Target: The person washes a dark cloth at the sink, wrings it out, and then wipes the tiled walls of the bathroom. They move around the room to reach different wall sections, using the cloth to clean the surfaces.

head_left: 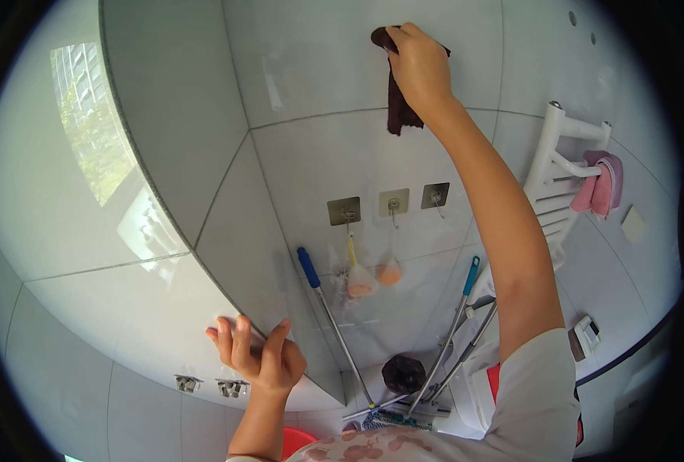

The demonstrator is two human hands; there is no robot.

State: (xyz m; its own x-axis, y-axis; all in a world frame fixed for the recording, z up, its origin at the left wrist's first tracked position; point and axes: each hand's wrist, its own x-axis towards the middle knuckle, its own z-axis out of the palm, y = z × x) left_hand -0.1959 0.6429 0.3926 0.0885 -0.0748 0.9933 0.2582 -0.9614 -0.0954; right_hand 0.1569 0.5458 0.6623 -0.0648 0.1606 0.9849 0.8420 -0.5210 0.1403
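Observation:
High on the tiled wall [311, 69], my right hand [420, 71] grips a dark brown cloth [400, 104] and presses it against the tiles. Part of the cloth hangs below my fingers, and a folded bit sticks out to their left. Lower down, my left hand [261, 356] rests near the tiled corner edge at the left, its fingers spread and bent, holding nothing. Whether its fingertips touch the tiles is hard to tell.
Three adhesive hooks [394, 202] sit below the cloth; small bags hang under them. A blue-handled pole [308, 268] and a teal-handled mop [471, 276] lean by a black bin bag [403, 375]. At the right, a white towel rack [561, 165] holds a pink cloth [600, 185].

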